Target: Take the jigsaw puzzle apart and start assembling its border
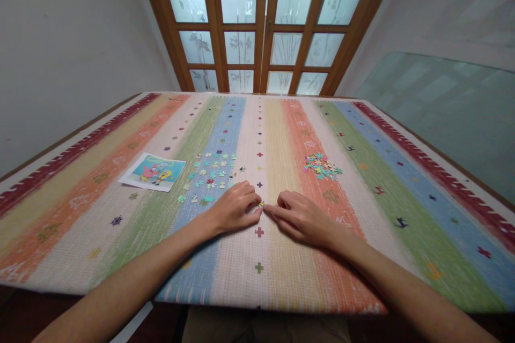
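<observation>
My left hand (238,206) is closed in a pinch, thumb and index fingertip around a small yellowish jigsaw puzzle piece (261,204) low over the cloth. From the other side my right hand (300,216) meets the same piece with its index fingertip, the other fingers curled in. Fingertips cover most of the piece, so its outline is hidden. Beyond my left hand, loose puzzle pieces (215,164) lie spread in rough rows. A heaped pile of puzzle pieces (322,166) sits farther off to the right. Left of the rows lies a printed cartoon picture (156,172).
A striped tablecloth (277,273) with small woven motifs covers the table, its near edge just before my body. Behind the table stand wooden doors (263,27) with frosted panes. Pale walls flank both sides, and a greenish panel (446,102) leans at the right.
</observation>
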Motion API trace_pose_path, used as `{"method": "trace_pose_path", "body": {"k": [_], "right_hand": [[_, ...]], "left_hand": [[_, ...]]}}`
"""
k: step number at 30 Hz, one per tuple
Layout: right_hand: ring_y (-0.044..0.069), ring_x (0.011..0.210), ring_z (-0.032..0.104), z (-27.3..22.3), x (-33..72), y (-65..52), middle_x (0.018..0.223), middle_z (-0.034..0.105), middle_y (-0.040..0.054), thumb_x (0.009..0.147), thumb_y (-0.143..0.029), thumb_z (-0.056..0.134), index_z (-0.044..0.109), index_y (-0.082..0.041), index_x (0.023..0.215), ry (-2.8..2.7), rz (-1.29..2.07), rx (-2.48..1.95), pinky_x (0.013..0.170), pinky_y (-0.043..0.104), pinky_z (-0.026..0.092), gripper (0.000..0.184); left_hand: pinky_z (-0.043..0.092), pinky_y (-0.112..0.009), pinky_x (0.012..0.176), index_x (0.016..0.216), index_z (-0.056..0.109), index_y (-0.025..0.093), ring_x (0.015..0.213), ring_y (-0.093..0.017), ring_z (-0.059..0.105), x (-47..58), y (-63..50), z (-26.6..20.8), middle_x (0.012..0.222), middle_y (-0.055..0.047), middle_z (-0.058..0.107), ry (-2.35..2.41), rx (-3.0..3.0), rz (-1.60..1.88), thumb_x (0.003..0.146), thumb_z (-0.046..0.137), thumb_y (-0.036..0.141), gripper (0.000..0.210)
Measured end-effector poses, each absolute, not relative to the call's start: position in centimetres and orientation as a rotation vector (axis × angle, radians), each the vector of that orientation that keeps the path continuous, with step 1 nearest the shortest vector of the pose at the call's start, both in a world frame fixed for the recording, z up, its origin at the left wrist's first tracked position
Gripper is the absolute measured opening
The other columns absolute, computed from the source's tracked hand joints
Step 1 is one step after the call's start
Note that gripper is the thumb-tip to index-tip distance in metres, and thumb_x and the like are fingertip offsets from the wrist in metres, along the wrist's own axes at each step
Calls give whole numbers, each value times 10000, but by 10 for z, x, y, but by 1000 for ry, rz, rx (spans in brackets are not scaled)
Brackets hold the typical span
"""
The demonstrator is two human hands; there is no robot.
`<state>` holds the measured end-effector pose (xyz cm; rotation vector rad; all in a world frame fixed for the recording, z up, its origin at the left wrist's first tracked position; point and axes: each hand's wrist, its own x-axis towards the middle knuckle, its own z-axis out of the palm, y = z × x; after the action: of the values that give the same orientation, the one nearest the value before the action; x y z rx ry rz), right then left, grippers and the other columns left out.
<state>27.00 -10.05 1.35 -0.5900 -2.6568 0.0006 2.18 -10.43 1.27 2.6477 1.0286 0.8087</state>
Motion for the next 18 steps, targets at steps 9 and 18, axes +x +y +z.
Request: {"method": "trace_pose_path", "body": {"k": [9,18], "right_hand": [[196,772,485,8,272,-97,870,580,85,1038,-202,403,693,-168,1199,-2726,100,-591,707,326,400,334],[190,764,490,7,273,-97,867,596,86,1030,-179,400,676,-171,1212,-2728,92,-562,701,318,397,330]], "left_hand": [[452,-365,742,899,664,169,795,-212,520,19,-103,17,801,-55,606,1033,2656,743,941,563,268,148],[470,-385,845,1029,680,175,866,-220,569,-40,-92,49,849,-45,617,1157,2613,902,943,584,285,169]]}}
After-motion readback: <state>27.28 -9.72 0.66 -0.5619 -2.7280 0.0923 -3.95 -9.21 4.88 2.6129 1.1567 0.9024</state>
